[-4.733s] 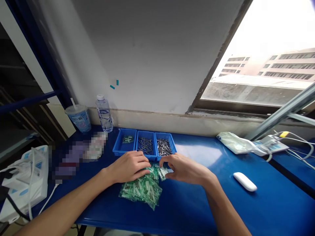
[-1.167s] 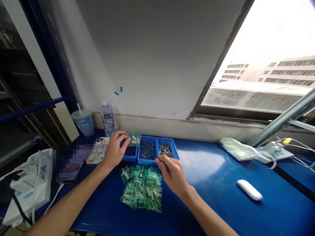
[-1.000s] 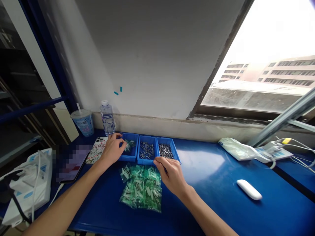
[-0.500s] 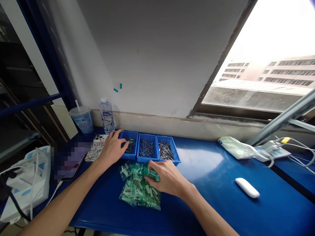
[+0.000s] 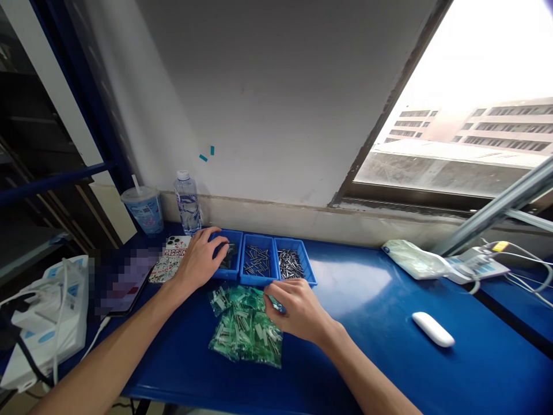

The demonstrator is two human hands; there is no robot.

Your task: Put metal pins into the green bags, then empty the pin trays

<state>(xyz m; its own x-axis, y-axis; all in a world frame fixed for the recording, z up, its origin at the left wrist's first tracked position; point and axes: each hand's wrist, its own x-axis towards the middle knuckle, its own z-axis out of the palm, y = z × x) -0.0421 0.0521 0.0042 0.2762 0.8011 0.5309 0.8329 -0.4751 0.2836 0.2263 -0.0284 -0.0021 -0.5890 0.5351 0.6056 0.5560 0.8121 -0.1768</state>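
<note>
My left hand [image 5: 201, 257] reaches over the left blue bin [image 5: 234, 271], thumb and forefinger apart; small dark parts lie in that bin, partly covered by the hand. My right hand [image 5: 298, 308] is closed, thumb bent toward the forefinger, at the upper right of a pile of clear green-tinted plastic bags [image 5: 242, 334]. These bags contain pale plugs and metal screws. What its fingertips hold, if anything, is hidden. Dark screws [image 5: 257, 261] fill part of the middle blue bin [image 5: 254, 282], and shinier screws [image 5: 290, 264] lie in the right blue bin [image 5: 309, 268].
At the left are a phone [image 5: 133, 282], a patterned phone case [image 5: 168, 266], a power strip [image 5: 64, 323], a lidded cup [image 5: 144, 212] and a water bottle [image 5: 188, 204]. A white oblong object [image 5: 433, 329] and a plastic packet [image 5: 415, 259] lie at the right of the blue table [image 5: 345, 351].
My right hand has shifted slightly right, and its thumb and forefinger have drawn closer together, uncovering more of the bags. My left hand has barely moved over the left bin.
</note>
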